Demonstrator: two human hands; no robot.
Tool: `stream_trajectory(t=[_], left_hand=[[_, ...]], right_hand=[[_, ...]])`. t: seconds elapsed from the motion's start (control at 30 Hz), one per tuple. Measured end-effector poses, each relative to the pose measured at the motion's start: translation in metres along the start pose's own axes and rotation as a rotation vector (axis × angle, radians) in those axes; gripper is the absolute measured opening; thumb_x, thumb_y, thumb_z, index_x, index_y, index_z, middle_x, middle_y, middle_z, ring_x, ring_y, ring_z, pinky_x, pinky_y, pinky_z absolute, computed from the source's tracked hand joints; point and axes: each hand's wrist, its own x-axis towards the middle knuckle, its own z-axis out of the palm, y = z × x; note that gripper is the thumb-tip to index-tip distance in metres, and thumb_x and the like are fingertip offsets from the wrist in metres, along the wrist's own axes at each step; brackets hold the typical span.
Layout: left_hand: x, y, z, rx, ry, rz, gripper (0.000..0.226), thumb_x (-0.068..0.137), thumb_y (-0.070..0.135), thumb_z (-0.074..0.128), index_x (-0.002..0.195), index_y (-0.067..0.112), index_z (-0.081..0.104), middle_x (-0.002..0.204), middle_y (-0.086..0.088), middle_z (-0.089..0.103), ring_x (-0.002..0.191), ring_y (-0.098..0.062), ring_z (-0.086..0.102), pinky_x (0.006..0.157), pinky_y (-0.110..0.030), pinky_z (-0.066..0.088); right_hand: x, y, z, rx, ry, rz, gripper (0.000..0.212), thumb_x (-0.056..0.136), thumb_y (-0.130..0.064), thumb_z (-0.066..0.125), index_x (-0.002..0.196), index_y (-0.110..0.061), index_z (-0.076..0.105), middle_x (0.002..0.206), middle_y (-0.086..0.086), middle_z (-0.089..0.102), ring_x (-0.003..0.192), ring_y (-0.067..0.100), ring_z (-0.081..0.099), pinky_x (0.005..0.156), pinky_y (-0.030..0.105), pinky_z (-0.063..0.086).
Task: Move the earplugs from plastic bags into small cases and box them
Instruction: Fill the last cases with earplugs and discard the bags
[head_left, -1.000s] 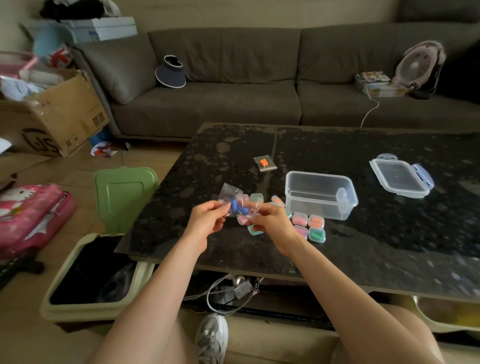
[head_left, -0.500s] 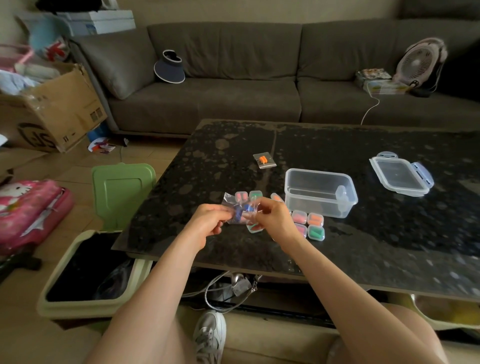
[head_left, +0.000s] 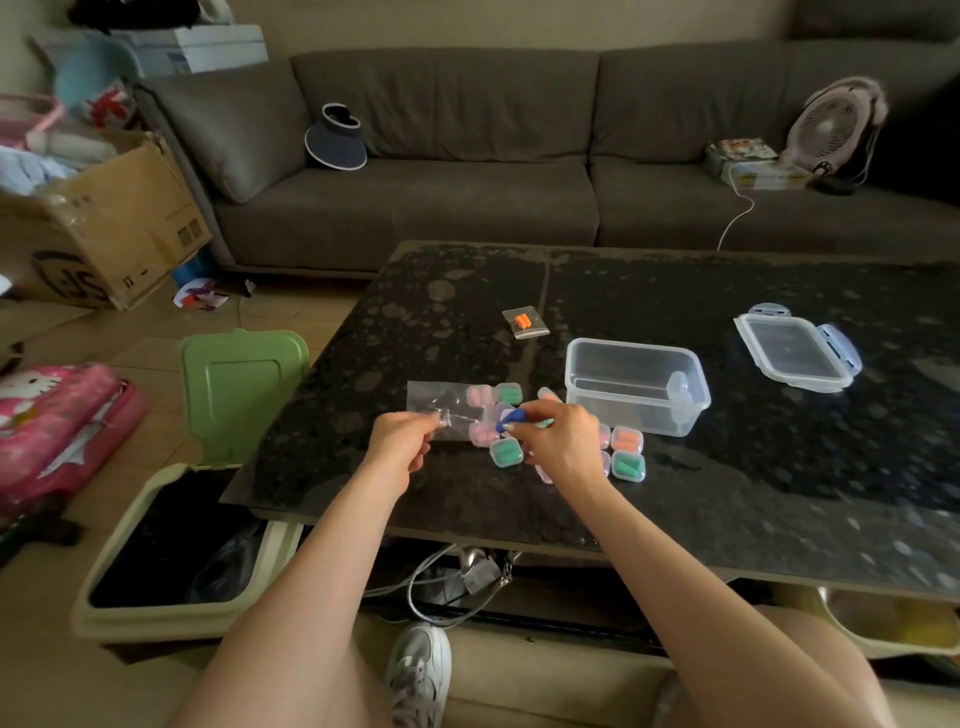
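The fingers (head_left: 535, 415) of the right hand (head_left: 558, 441) are curled and pinch a blue earplug (head_left: 513, 417) at their tips; whether it is one plug or two pressed together cannot be told. The earplug is dark blue, rounded, and sits just at the mouth of a clear plastic bag (head_left: 449, 408). The bag is flat, creased and see-through, held level above the worktop (head_left: 727, 493). The fingers (head_left: 434, 422) of the left hand (head_left: 402, 441) pinch the bag's near edge. Both forearms reach in from below, palms turned inward, hands close together but apart.

Beneath and beside the hands lie small cases (head_left: 627, 465), clear-lidded squares showing green, orange and pink contents, clustered on the dark speckled worktop. Just beyond them stands an open clear storage box (head_left: 636, 387); its lid (head_left: 797, 353) lies well apart to the right. A second bag with orange earplugs (head_left: 525, 322) rests farther back.
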Motion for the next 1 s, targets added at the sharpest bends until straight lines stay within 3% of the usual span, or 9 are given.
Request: stream_trajectory(t=[0.1, 0.2, 0.3, 0.37, 0.47, 0.53, 0.67, 0.8, 1.0], left_hand=[[0.019, -0.011, -0.002, 0.051, 0.121, -0.030, 0.015, 0.090, 0.014, 0.061, 0.095, 0.001, 0.065, 0.067, -0.004, 0.054, 0.055, -0.012, 0.046, 0.047, -0.021, 0.036], [0.032, -0.023, -0.005, 0.163, 0.204, -0.070, 0.021, 0.090, 0.013, 0.057, 0.104, -0.001, 0.064, 0.082, -0.009, 0.063, 0.059, -0.016, 0.052, 0.057, -0.026, 0.043], [0.031, -0.024, -0.005, 0.417, 0.257, -0.028, 0.043, 0.089, 0.027, 0.061, 0.122, 0.001, 0.052, 0.115, -0.015, 0.059, 0.091, -0.029, 0.061, 0.077, -0.035, 0.050], [0.021, -0.021, -0.003, 0.705, 0.338, 0.068, 0.062, 0.087, 0.035, 0.064, 0.133, 0.003, 0.038, 0.134, -0.019, 0.039, 0.116, -0.035, 0.048, 0.089, -0.041, 0.045], [0.004, -0.014, 0.001, 0.867, 0.466, 0.440, 0.045, 0.088, 0.027, 0.064, 0.125, 0.007, 0.049, 0.134, -0.017, 0.034, 0.122, -0.033, 0.036, 0.098, -0.040, 0.036], [-0.006, -0.010, 0.009, 0.746, 0.345, 0.654, 0.024, 0.091, 0.021, 0.060, 0.111, 0.009, 0.060, 0.120, -0.012, 0.050, 0.112, -0.028, 0.047, 0.089, -0.032, 0.041], [-0.033, 0.003, 0.032, 0.278, -0.194, 0.621, 0.019, 0.090, 0.030, 0.061, 0.099, 0.013, 0.059, 0.091, 0.005, 0.063, 0.084, -0.010, 0.063, 0.068, -0.015, 0.051], [-0.035, 0.004, 0.049, 0.378, -0.222, 0.633, 0.030, 0.082, 0.035, 0.070, 0.099, 0.013, 0.061, 0.096, 0.004, 0.064, 0.085, -0.007, 0.061, 0.071, -0.017, 0.050], [-0.040, 0.013, 0.059, 0.263, -0.298, 0.596, 0.011, 0.088, 0.024, 0.065, 0.090, 0.016, 0.058, 0.085, 0.003, 0.063, 0.079, -0.008, 0.062, 0.065, -0.012, 0.048]], right_hand=[[0.000, 0.003, -0.003, -0.071, -0.006, 0.008, 0.020, 0.085, -0.023, 0.072, 0.101, -0.012, 0.074, 0.082, 0.003, 0.067, 0.072, 0.015, 0.061, 0.066, 0.025, 0.051], [-0.003, 0.003, -0.001, -0.077, -0.044, -0.012, 0.021, 0.084, -0.026, 0.072, 0.100, -0.013, 0.074, 0.081, 0.000, 0.065, 0.073, 0.016, 0.063, 0.069, 0.032, 0.057], [-0.004, 0.003, 0.001, -0.078, -0.054, -0.010, 0.021, 0.083, -0.027, 0.073, 0.099, -0.013, 0.074, 0.083, 0.002, 0.068, 0.074, 0.018, 0.065, 0.072, 0.038, 0.058], [-0.004, 0.002, -0.001, -0.069, -0.058, -0.010, 0.023, 0.084, -0.027, 0.072, 0.101, -0.013, 0.073, 0.087, 0.004, 0.070, 0.074, 0.017, 0.063, 0.071, 0.034, 0.058], [-0.004, -0.002, -0.005, -0.086, -0.050, -0.036, 0.022, 0.086, -0.028, 0.070, 0.104, -0.015, 0.073, 0.084, 0.000, 0.066, 0.072, 0.011, 0.057, 0.060, 0.019, 0.048], [-0.004, -0.004, -0.009, -0.109, -0.032, -0.042, 0.022, 0.086, -0.029, 0.069, 0.104, -0.016, 0.072, 0.084, -0.002, 0.064, 0.072, 0.010, 0.057, 0.058, 0.015, 0.042], [-0.003, -0.003, -0.014, -0.193, 0.021, -0.078, 0.021, 0.087, -0.029, 0.068, 0.105, -0.017, 0.072, 0.095, 0.001, 0.071, 0.081, 0.015, 0.064, 0.071, 0.025, 0.051], [-0.004, 0.000, -0.018, -0.308, 0.035, -0.123, 0.015, 0.091, -0.024, 0.064, 0.102, -0.017, 0.069, 0.095, 0.001, 0.072, 0.082, 0.016, 0.066, 0.074, 0.028, 0.055], [-0.004, 0.003, -0.033, -0.338, 0.056, -0.161, 0.018, 0.088, -0.028, 0.068, 0.098, -0.014, 0.070, 0.090, 0.001, 0.072, 0.079, 0.014, 0.064, 0.077, 0.029, 0.055]])
